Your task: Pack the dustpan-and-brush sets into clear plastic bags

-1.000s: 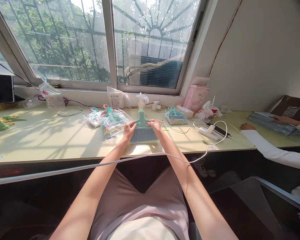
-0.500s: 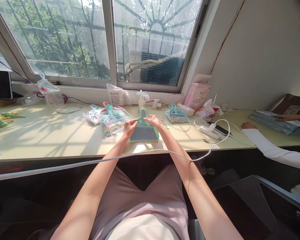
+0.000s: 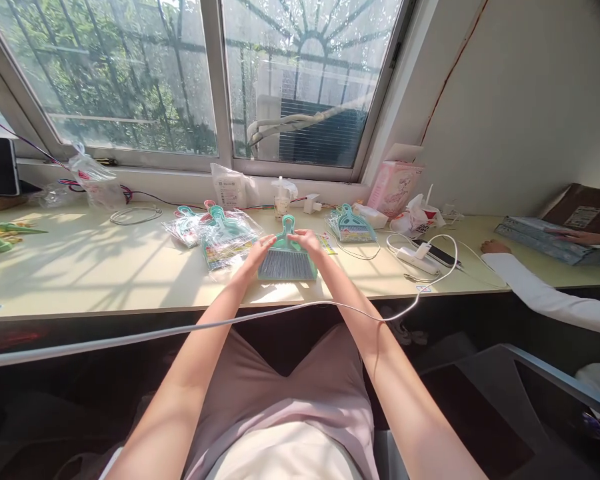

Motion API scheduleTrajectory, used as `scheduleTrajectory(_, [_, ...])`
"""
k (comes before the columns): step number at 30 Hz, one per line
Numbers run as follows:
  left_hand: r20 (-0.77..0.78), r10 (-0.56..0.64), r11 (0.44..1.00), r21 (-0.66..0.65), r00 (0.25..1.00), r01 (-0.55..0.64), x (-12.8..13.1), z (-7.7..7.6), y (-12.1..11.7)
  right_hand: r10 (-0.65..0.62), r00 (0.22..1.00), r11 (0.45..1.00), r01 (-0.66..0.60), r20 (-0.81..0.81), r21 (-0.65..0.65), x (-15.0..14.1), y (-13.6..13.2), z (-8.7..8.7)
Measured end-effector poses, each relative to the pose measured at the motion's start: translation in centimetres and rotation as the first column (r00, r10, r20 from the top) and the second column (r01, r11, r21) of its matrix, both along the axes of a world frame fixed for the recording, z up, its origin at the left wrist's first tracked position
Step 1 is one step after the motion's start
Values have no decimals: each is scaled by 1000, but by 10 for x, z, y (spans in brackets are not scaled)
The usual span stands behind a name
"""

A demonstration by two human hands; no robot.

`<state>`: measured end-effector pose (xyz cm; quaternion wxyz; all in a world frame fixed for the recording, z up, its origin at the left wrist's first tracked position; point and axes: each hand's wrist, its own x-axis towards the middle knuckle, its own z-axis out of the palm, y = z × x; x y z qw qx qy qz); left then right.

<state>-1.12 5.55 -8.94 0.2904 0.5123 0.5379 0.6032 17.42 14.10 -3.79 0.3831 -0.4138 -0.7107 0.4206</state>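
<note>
A small mint-green hand broom with grey bristles (image 3: 286, 264) lies against a matching dustpan (image 3: 314, 269) near the table's front edge, handle pointing to the window. My left hand (image 3: 262, 251) grips the set at its left shoulder, fingers closed. On the other side my right hand (image 3: 306, 241) pinches it beside the handle. Plastic-wrapped broom sets (image 3: 225, 233) are piled just left of my hands. One more broom and dustpan set (image 3: 351, 225) rests to the right, and a colourful card (image 3: 329, 244) partly shows behind my right hand.
A white cable (image 3: 280, 308) crosses in front of my forearms to a power strip (image 3: 418, 260) beside a phone (image 3: 436, 255). At the right is another person's white sleeve (image 3: 545, 290). A cup (image 3: 282, 200) and pink box (image 3: 394, 188) stand by the window.
Both hands stay on the broom and dustpan set. My left fingers have shifted slightly, and the handle now stands a little further right. The view has moved slightly.
</note>
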Motion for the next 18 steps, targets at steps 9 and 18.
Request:
scheduleTrajectory(9, [87, -71, 996, -50, 994, 75, -4, -3, -15, -165, 884, 977, 87, 437, 193, 87, 1, -34])
scheduleTrajectory(18, [104, -66, 997, -23, 992, 69, 14, 6, -32, -115, 717, 773, -370, 688, 515, 171, -91, -79])
